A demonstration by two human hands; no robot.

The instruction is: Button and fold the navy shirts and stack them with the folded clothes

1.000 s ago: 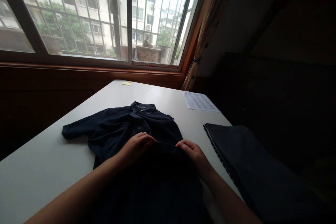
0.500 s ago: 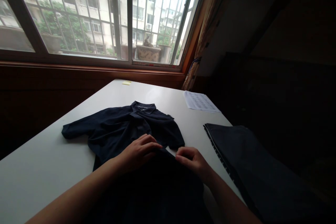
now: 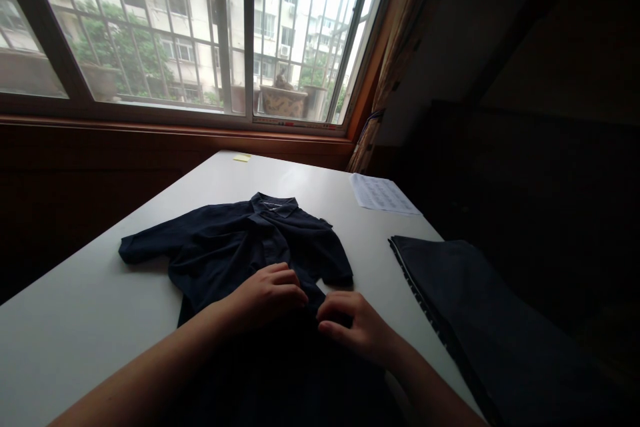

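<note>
At the frame's lower centre lies the dark shirt (image 3: 250, 247), spread on the white table (image 3: 75, 307); the left hand (image 3: 267, 293) presses flat on it while the right hand (image 3: 350, 327) pinches its hem, mid-fold. Next comes careful edge alignment, I judge.

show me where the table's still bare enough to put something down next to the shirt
Bare patches on the table: left of the dark shirt, below its sleeve; the far end between the collar and the yellow note; a strip between the shirt and the folded dark cloth. Crowded: near middle, under left hand and right hand.
</note>
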